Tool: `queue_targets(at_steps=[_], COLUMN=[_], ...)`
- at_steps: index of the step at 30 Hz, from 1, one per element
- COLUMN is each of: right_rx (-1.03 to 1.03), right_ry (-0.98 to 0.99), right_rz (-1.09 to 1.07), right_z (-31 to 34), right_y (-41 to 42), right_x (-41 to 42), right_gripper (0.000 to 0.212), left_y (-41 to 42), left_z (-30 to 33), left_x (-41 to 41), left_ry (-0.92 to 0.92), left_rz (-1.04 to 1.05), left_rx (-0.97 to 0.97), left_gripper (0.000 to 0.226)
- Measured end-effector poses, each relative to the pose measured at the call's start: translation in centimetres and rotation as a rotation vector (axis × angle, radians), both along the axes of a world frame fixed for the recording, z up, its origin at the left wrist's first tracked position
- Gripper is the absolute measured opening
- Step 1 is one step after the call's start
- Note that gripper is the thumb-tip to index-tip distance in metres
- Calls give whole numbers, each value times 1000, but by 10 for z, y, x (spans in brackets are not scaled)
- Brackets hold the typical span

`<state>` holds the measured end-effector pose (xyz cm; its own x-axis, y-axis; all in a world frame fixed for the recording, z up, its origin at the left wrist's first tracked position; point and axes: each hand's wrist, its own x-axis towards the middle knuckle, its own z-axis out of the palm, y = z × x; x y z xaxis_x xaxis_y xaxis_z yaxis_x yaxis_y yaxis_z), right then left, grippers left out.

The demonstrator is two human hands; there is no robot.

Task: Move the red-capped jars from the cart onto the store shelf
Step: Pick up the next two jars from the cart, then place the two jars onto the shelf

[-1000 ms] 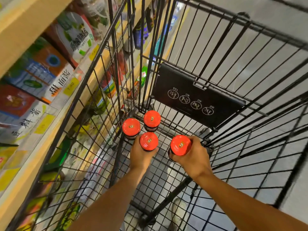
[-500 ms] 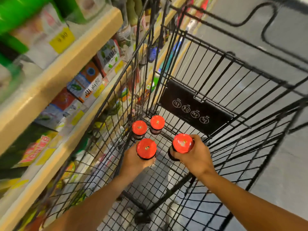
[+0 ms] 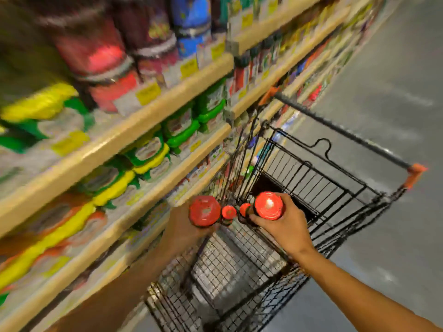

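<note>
My left hand (image 3: 183,230) grips one red-capped jar (image 3: 204,211), raised above the cart's left side, close to the shelf edge. My right hand (image 3: 286,227) grips a second red-capped jar (image 3: 269,205) over the black wire cart (image 3: 335,200). Two more red-capped jars (image 3: 229,212) (image 3: 245,209) stand deep in the cart's basket, seen between the two held ones. Only the caps of the held jars show; their bodies are hidden by my fingers. The wooden store shelf (image 3: 167,171) runs along the left. The picture is blurred by motion.
Shelf rows hold green and yellow lidded tubs (image 3: 148,152), dark jars with red labels (image 3: 100,68) and yellow price tags (image 3: 147,93). The cart's handle bar (image 3: 347,135) with orange ends (image 3: 416,172) lies at the far side. Grey floor (image 3: 395,80) is to the right.
Both hands have lifted their jars up out of the basket. My view has swung up, showing more shelf rows and the cart's handle. Two jars stay at the cart's bottom.
</note>
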<state>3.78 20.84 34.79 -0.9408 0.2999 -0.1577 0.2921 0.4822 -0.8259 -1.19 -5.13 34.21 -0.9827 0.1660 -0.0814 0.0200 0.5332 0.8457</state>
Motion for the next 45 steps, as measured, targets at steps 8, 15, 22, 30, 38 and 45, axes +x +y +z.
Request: queue_targets(at_steps=[8, 15, 22, 30, 38, 45], right_rx=[-3, -82, -93, -110, -117, -224], right_ry=[184, 356, 496, 678, 806, 872], right_rz=[120, 304, 403, 503, 606, 697], right_z=[117, 203, 273, 347, 386, 414], right_y=[-18, -53, -93, -150, -209, -271], right_x=[6, 8, 11, 25, 24, 28], right_gripper=[74, 67, 75, 68, 70, 72], left_y=[-34, -67, -100, -154, -200, -241], left_z=[130, 216, 283, 356, 401, 428], left_x=[33, 76, 104, 140, 178, 209], left_ry=[180, 382, 575, 703, 797, 865], left_rz=[95, 240, 332, 343, 466, 546], left_rx=[22, -19, -36, -113, -123, -158], left_gripper=[75, 62, 62, 63, 58, 61])
